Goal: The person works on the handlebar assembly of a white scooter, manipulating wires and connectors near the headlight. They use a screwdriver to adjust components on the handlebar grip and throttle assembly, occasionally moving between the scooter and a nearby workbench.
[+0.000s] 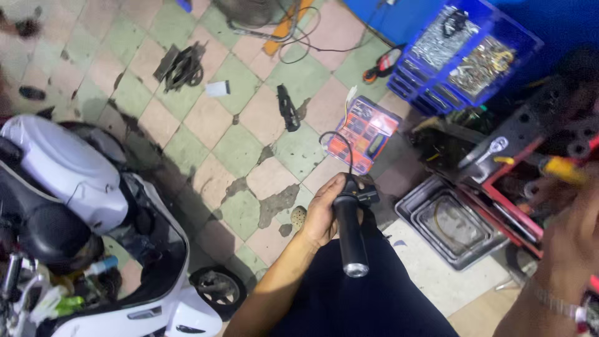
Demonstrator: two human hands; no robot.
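Black rubber covers the handlebar grip (349, 234) that the left hand (324, 212) holds above the person's dark-trousered lap, with the fingers wrapped around its upper end and clamped on it. The forearm rises from the bottom of the view and the wrist is bent slightly, so the grip points down toward the camera, its shiny metal end lowest. A thin black cable (337, 140) loops up from the top of the grip. Just beyond that cable, on the checked green and pink floor tiles (249, 118), lies an orange compartment case (365, 132) of small parts. Right of the grip sit stacked metal trays (452, 224), and further right a red tool rack (518, 187) carries a wrench and a yellow-handled screwdriver (561, 168). The right hand (571, 240) is raised at the right edge, well apart from the grip, blurred, with a bracelet at the wrist; I cannot tell whether its fingers are apart or closed on anything. Left of the grip stands a white scooter (81, 206) with its body panels open. Far beyond the grip, a blue bin (468, 53) holds metal hardware.
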